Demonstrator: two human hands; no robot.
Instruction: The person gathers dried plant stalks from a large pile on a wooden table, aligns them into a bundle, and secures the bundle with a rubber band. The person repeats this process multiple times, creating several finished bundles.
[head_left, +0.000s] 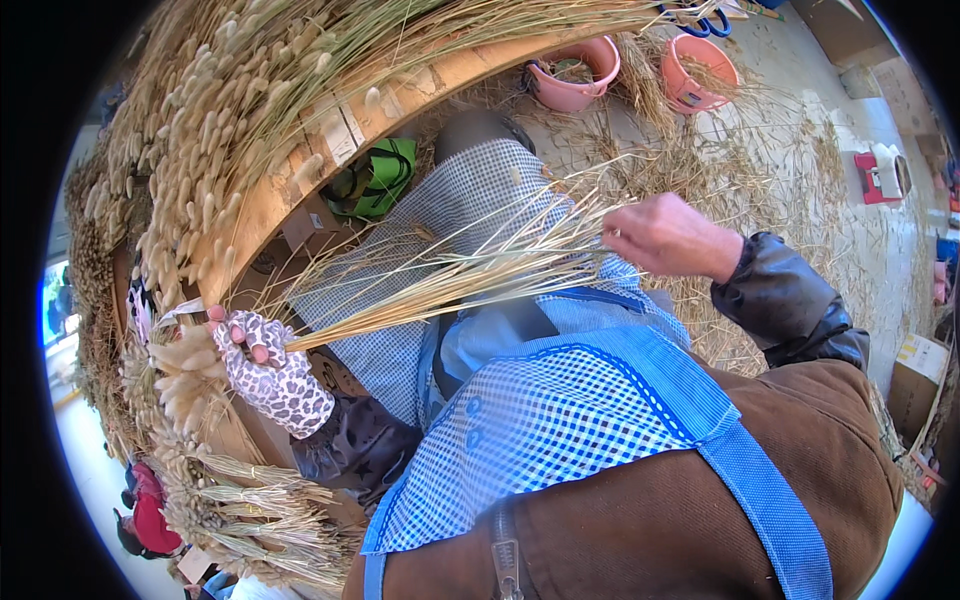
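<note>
My left hand (262, 360), in a leopard-print glove with bare fingertips, grips a bunch of dried bunny-tail grass. The fluffy heads (187, 367) stick out to the left of the fist. Across my lap the pale stems (450, 281) fan out to the right, some straying loose from the bunch. My bare right hand (664, 234) is at the stem ends with its fingers curled. Whether those fingers pinch any stems is hidden. Below the stems is my blue-and-white checked apron (555, 405).
Loose bunny-tail grass (217, 112) covers much of the wooden table (420, 86). Tied bunches (262, 510) lie at lower left. Blue-handled scissors (709, 26) rest by the table's far end. Two pink buckets (574, 94) (694, 90) stand on the straw-littered floor. A person (148, 510) is at far left.
</note>
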